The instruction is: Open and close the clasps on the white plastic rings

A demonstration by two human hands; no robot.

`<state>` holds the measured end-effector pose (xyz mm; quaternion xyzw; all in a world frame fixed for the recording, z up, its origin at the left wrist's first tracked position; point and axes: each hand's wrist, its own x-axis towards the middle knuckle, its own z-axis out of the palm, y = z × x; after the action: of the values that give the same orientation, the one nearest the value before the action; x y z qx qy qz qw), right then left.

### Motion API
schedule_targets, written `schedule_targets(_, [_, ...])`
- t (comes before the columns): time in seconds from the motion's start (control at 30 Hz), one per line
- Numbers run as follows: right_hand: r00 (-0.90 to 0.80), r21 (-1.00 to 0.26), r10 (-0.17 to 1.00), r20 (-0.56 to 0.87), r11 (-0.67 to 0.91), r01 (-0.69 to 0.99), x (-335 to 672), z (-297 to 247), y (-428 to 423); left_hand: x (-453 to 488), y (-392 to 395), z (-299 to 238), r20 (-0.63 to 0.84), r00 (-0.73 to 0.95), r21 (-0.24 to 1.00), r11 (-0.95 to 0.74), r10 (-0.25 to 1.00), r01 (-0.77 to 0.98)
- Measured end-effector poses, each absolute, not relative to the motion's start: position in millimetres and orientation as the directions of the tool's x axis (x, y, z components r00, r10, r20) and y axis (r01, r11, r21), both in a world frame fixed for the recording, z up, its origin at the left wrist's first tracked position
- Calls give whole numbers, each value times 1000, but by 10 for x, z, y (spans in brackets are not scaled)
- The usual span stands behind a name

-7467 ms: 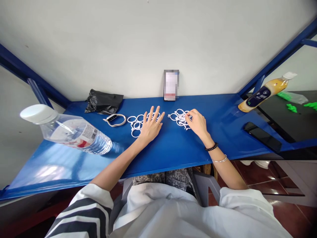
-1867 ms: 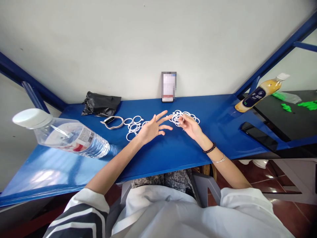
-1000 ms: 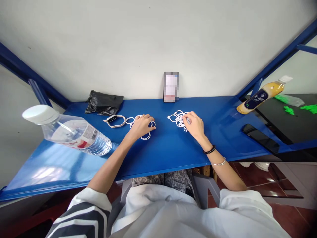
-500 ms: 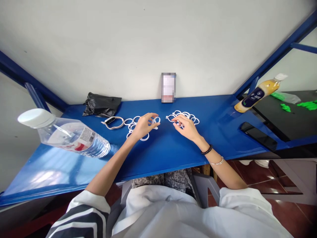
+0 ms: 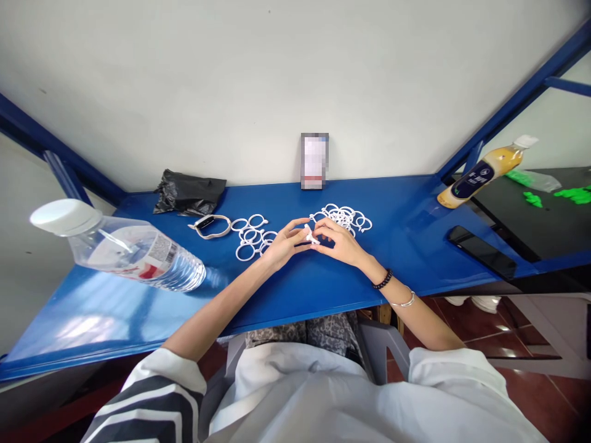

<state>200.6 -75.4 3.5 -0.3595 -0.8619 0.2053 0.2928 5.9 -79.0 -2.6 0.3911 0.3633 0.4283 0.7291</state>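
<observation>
My left hand (image 5: 287,244) and my right hand (image 5: 339,241) meet above the table, their fingers closed from both sides on a white plastic ring (image 5: 311,236). The fingers hide part of it, and it shows nearly edge-on. Right behind my right hand lies a pile of similar white rings (image 5: 344,214) with small tabs. To the left of my left hand, several more white rings (image 5: 252,236) are spread out, some overlapping.
A blue table (image 5: 295,289) stands against the wall. On the left are a water bottle (image 5: 152,258), a watch (image 5: 211,227) and a black plastic bag (image 5: 189,194). A phone (image 5: 314,161) leans on the wall. Rightward are a juice bottle (image 5: 480,173) and a dark phone (image 5: 482,251).
My left hand has moved right with the ring, away from the left group. My right hand has come slightly left, off the pile, and now grips the same ring.
</observation>
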Motion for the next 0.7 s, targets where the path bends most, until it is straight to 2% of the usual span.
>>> schedule_targets(0.23, [-511,-715,796,324,560,418,1975,12,-732,57,-786,-29,-229,388,892,352,893,-283])
schedule_targets(0.33, [-442,-818,858,263,441,370,1972,-2,-714,50,-776,-35,-242,423,913,353,873,-206])
schedule_targets(0.43, [-370,-925,910,185,289,248,1984,-30,-688,52,-773,-46,-232,443,924,339,866,-179])
schedule_targets(0.53, [-314,-953,938,147,220,210,2005,-39,-671,38,-766,-40,-234,406,915,341,883,-214])
schedule_targets(0.7, [-257,-940,957,135,206,273,2025,-23,-673,5,-750,-12,-228,345,894,336,910,-296])
